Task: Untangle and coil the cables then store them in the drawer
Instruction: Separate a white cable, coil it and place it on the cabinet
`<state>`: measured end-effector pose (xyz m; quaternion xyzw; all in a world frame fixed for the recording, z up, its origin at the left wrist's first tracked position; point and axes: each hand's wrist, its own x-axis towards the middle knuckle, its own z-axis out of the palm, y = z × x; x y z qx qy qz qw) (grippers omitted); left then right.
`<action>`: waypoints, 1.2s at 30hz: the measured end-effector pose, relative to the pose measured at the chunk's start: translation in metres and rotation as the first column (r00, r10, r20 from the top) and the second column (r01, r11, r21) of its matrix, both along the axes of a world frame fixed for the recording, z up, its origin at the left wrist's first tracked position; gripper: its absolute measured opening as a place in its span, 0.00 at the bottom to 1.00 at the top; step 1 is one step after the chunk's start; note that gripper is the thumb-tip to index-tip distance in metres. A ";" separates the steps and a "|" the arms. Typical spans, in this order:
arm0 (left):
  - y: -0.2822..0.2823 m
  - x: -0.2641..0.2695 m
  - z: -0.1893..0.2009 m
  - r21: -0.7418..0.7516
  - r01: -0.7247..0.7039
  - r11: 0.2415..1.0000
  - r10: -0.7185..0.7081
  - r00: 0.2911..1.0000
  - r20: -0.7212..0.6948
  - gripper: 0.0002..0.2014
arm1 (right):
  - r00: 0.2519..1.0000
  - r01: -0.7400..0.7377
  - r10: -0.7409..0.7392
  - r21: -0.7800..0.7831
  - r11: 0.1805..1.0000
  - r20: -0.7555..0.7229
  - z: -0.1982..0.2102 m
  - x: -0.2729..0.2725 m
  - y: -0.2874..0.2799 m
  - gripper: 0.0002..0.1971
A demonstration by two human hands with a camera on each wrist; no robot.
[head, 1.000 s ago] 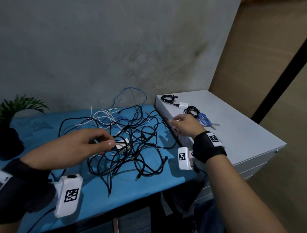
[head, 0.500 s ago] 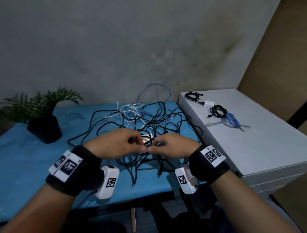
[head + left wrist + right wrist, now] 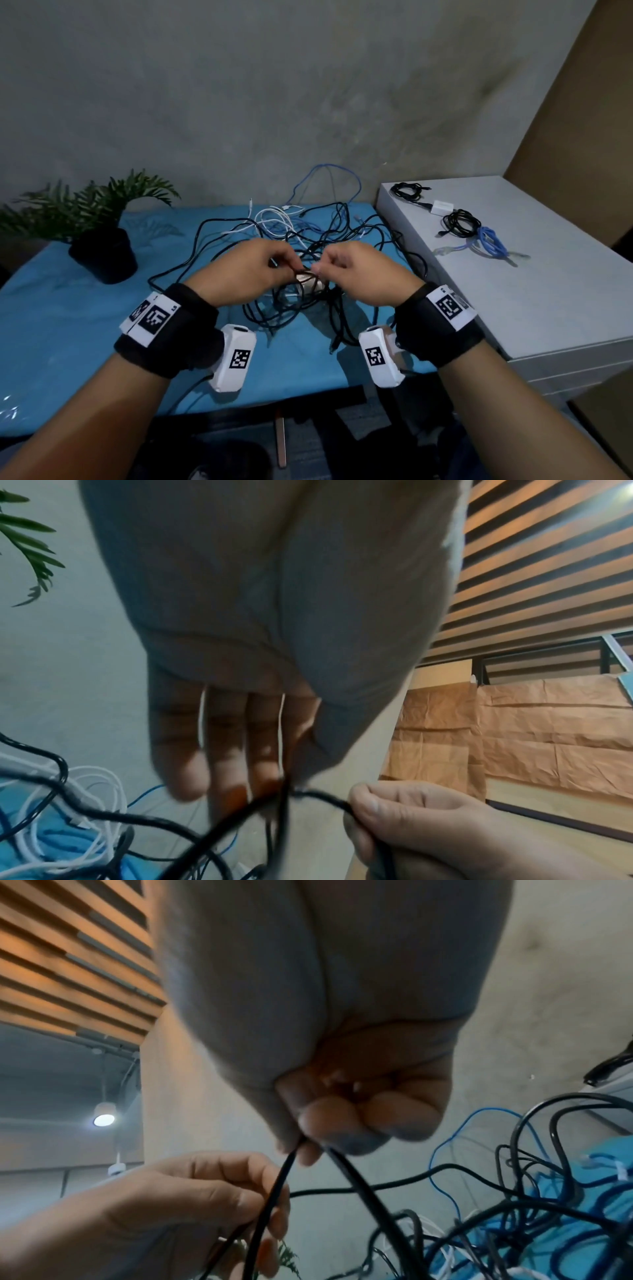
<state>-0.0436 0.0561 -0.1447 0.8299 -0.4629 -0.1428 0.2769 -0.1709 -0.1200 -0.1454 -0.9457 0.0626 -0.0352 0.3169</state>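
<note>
A tangle of black, white and blue cables (image 3: 308,236) lies on the blue table (image 3: 68,325). My left hand (image 3: 291,265) and right hand (image 3: 320,269) meet just above its middle, fingertips almost touching. Each pinches a black cable (image 3: 305,274) between thumb and fingers. In the left wrist view the left hand (image 3: 287,785) pinches the black cable (image 3: 322,798) where strands cross, and the right hand (image 3: 411,821) grips it a little further along. In the right wrist view the right hand (image 3: 308,1146) holds two black strands (image 3: 356,1180). A white adapter (image 3: 311,282) shows under the hands.
A white drawer cabinet (image 3: 548,301) stands against the table's right side, its drawers shut. On top lie two coiled black cables (image 3: 460,222), a white adapter (image 3: 442,206) and a coiled blue cable (image 3: 489,240). A potted plant (image 3: 102,253) stands at the back left.
My right hand came from the cabinet edge to the tangle and met the left hand. Both now pinch a black cable, raised slightly. The view swung left.
</note>
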 end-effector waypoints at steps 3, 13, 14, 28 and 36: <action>0.001 0.004 0.007 -0.293 -0.150 0.944 0.126 0.987 -0.097 0.12 | 0.976 0.176 -0.183 0.068 0.982 0.122 0.004 0.002 -0.009 0.17; 0.003 -0.030 0.056 -0.778 -0.087 0.622 -0.081 0.981 -0.175 0.09 | 0.906 0.107 -0.211 0.285 0.953 0.366 0.021 0.006 0.012 0.28; 0.002 -0.033 0.058 -0.770 -0.065 0.634 -0.079 0.986 -0.148 0.09 | 0.911 0.014 -0.168 0.379 0.925 0.376 0.027 0.005 0.016 0.23; 0.033 0.016 0.044 -0.062 -0.115 0.991 0.113 0.993 -0.035 0.14 | 0.929 0.019 -0.333 0.877 0.479 0.162 0.041 0.000 -0.004 0.14; 0.045 0.051 -0.013 0.474 -0.311 0.824 0.274 0.951 0.146 0.12 | 0.966 0.153 -0.257 0.827 0.541 -0.010 0.029 0.003 0.006 0.18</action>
